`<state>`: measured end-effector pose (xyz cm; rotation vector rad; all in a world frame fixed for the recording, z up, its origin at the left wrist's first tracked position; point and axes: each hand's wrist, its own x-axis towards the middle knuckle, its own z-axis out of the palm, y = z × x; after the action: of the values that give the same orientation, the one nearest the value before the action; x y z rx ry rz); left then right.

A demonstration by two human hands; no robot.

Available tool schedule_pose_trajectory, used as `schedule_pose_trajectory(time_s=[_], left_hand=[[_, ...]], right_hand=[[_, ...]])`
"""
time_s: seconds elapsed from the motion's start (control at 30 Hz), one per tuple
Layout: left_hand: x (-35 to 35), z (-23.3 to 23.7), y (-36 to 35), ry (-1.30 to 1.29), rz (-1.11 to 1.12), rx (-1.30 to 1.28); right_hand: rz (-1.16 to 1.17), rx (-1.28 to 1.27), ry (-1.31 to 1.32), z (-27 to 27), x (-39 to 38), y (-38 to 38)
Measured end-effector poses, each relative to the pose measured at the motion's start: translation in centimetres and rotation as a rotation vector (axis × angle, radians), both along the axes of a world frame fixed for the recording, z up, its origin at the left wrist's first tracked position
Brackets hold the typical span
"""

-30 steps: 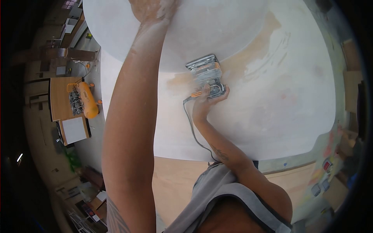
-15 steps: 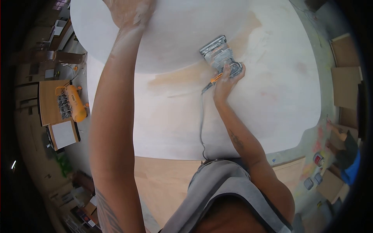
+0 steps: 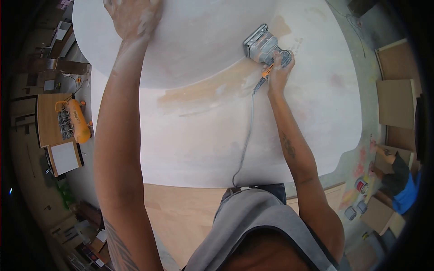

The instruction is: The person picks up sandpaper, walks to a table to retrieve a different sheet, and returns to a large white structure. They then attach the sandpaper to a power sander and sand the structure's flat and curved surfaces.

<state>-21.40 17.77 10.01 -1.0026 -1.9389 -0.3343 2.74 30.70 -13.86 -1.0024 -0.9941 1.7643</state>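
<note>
My right hand (image 3: 281, 74) is wrapped round the rear of a dusty grey and orange power sander (image 3: 264, 46). The sander's flat pad, on its upper left end, is at the large white curved panel (image 3: 194, 153); whether it touches all along cannot be told. A grey cord (image 3: 248, 131) runs from the sander down over the panel to my waist. My left hand (image 3: 131, 18), dusty with white powder, lies on the panel's raised round part at the top left, fingers partly spread and holding nothing. A tan patch (image 3: 199, 95) crosses the panel between my arms.
An orange air compressor (image 3: 77, 122) stands at the left by a wooden board (image 3: 47, 119). On the right are cardboard boxes (image 3: 395, 101), a paint can (image 3: 361, 185) and another person in a blue top (image 3: 405, 196). A wooden sheet (image 3: 181, 207) lies below the panel's near edge.
My right hand and the sander have moved up and to the right, and the sander has turned a little. The whole view has shifted slightly, with my left hand now further left.
</note>
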Motion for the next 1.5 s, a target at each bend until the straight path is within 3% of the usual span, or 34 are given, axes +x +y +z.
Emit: schedule_pose_trajectory(time_s=[0.2, 0.33, 0.57, 0.77, 0.83, 1.2, 1.5], left_hand=[[0.1, 0.8, 1.1, 0.015, -0.007, -0.008], [1.3, 2.1, 4.3, -0.027, 0.000, 0.005], [4.3, 6.2, 11.3, -0.061, 0.001, 0.021], [3.4, 7.5, 9.5, -0.022, 0.031, 0.042], [1.8, 7.3, 8.6, 0.018, -0.109, 0.038], [0.7, 8.5, 1.7, 0.068, -0.090, 0.021], [0.9, 8.7, 6.1, 0.067, -0.083, 0.022]], right_hand=[[-0.044, -0.052, -0.041, 0.6, 0.0, -1.0], [-0.051, 0.043, -0.206, -0.3, 0.5, -2.5], [-0.060, 0.150, -0.245, 4.2, 3.1, 0.6], [-0.036, 0.074, -0.182, 5.8, 3.7, 6.4], [-0.010, 0.011, -0.107, 7.6, 4.0, 8.0], [-0.143, -0.036, -0.035, 10.1, 1.6, 8.8], [-0.165, -0.050, -0.069, 10.1, 1.7, 9.2]])
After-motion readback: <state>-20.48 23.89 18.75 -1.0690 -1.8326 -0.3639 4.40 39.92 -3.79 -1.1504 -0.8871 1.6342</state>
